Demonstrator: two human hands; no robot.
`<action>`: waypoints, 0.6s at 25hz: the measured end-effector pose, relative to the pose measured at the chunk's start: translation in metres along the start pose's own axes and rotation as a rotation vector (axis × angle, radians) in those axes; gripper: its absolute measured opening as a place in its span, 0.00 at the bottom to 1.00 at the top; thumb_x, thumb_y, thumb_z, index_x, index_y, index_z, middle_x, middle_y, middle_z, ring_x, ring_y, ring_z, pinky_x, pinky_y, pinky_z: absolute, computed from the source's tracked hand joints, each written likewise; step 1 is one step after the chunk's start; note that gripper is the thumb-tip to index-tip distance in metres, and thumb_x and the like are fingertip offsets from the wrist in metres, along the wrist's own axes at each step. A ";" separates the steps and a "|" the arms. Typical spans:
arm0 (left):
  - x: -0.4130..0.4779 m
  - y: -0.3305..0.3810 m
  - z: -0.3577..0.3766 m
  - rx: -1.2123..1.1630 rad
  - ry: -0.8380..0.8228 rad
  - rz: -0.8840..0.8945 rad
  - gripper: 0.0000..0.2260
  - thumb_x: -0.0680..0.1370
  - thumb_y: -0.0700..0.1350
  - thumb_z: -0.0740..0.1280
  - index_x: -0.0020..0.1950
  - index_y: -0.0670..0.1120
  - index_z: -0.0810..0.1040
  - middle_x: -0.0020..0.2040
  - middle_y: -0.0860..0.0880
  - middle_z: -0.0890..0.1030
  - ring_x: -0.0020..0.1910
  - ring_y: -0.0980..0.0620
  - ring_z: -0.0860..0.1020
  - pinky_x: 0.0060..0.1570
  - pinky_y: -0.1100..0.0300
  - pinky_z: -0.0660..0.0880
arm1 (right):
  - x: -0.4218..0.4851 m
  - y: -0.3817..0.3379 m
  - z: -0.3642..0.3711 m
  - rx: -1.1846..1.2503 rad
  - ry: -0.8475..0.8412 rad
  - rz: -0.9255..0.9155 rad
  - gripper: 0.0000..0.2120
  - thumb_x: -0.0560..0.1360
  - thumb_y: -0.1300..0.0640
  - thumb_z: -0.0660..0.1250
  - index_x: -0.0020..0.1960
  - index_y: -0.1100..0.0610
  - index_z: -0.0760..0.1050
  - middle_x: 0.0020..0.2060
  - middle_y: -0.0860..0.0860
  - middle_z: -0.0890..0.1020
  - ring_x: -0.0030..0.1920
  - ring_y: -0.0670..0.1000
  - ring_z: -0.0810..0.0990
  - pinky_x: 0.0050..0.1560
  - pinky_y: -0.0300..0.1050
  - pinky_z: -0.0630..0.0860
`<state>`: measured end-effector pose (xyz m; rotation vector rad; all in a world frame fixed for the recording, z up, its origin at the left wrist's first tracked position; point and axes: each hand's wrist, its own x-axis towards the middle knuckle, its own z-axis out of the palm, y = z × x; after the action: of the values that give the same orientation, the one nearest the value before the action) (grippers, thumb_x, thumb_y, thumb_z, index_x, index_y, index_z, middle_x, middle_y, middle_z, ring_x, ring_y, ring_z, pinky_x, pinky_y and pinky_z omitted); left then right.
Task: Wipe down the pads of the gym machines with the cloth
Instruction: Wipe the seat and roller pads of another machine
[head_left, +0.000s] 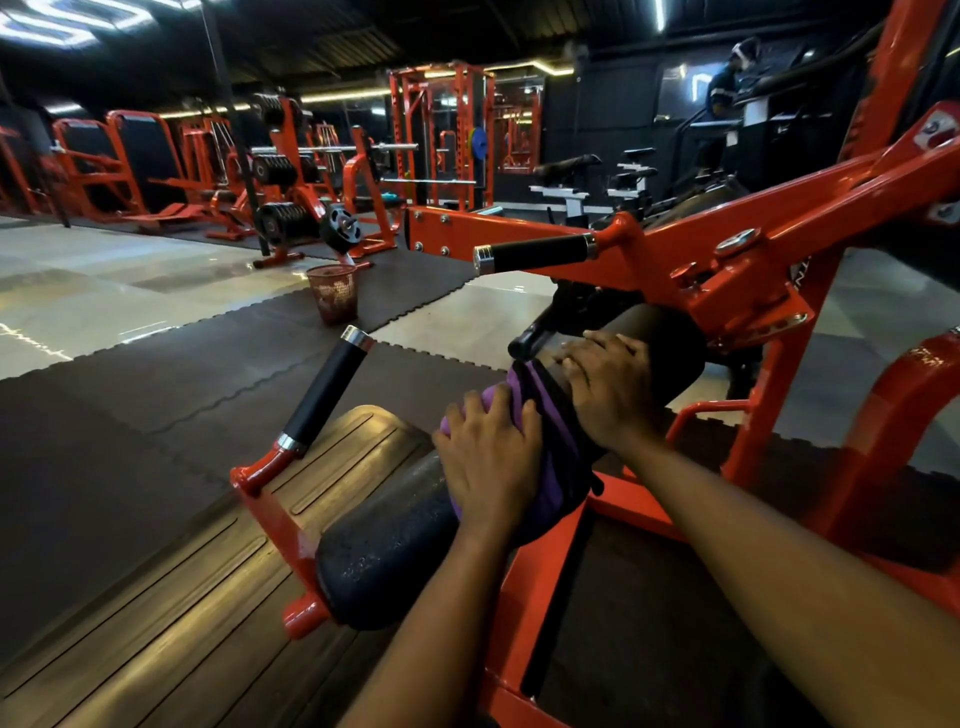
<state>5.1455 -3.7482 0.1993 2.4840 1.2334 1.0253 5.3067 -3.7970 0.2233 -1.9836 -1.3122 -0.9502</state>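
Head view: the left grip (488, 457) lies over a purple cloth (558, 457), its fingers curled round the cloth and pressing it against the black foam rollers of an orange machine frame (769, 218). The cloth is wrapped across the stretch between the two grips, touching both, and one edge hangs below the roller line. The right grip (610, 389) sits just beyond the cloth on the upper roller pad (665, 332), fingers bent over the pad's curve and thumb side against the cloth's edge. Nearer than the left grip and below it, the lower roller pad (379, 561) runs down to an orange end bracket; its surface is finely speckled.

Left of the left grip, a black handle (324, 387) with chrome collars rises tilted from the frame. A second black handle (535, 253) lies nearly level, above and beyond the right grip. Below and left of the left grip, a ribbed rubber footplate (208, 571) slopes away under the lower roller pad.

Well beyond both grips, a red mesh bin (332, 291) stands on dark interlocking floor mats (156, 395), beside pale glossy tiles. Farther off stand stacked weight plates (285, 221) and an orange power rack (441, 135). Far up and right of the right grip, a person (732, 73) in dark clothes is at a machine; detail there is too small to tell.
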 end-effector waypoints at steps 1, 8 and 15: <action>-0.002 -0.005 -0.001 -0.008 0.032 0.003 0.20 0.82 0.59 0.51 0.65 0.51 0.74 0.58 0.45 0.76 0.57 0.46 0.72 0.57 0.47 0.68 | 0.000 -0.001 0.000 -0.002 0.012 -0.003 0.14 0.78 0.55 0.59 0.51 0.52 0.84 0.53 0.49 0.86 0.61 0.53 0.79 0.62 0.49 0.63; -0.026 -0.099 -0.018 -0.154 0.037 -0.146 0.18 0.82 0.57 0.54 0.64 0.48 0.75 0.59 0.45 0.75 0.58 0.48 0.71 0.57 0.51 0.70 | 0.000 -0.007 0.000 -0.011 -0.021 0.082 0.17 0.78 0.52 0.55 0.51 0.52 0.83 0.53 0.48 0.85 0.63 0.53 0.78 0.64 0.49 0.61; 0.014 0.000 -0.033 -0.268 0.072 -0.017 0.22 0.84 0.61 0.51 0.76 0.55 0.63 0.77 0.45 0.64 0.76 0.41 0.59 0.72 0.34 0.57 | 0.001 -0.005 -0.001 0.008 -0.047 0.068 0.16 0.80 0.53 0.56 0.53 0.51 0.83 0.55 0.49 0.85 0.64 0.53 0.77 0.65 0.50 0.62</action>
<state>5.1298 -3.7419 0.2315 2.2476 1.0546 1.1988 5.3019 -3.7958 0.2249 -2.0425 -1.2631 -0.8697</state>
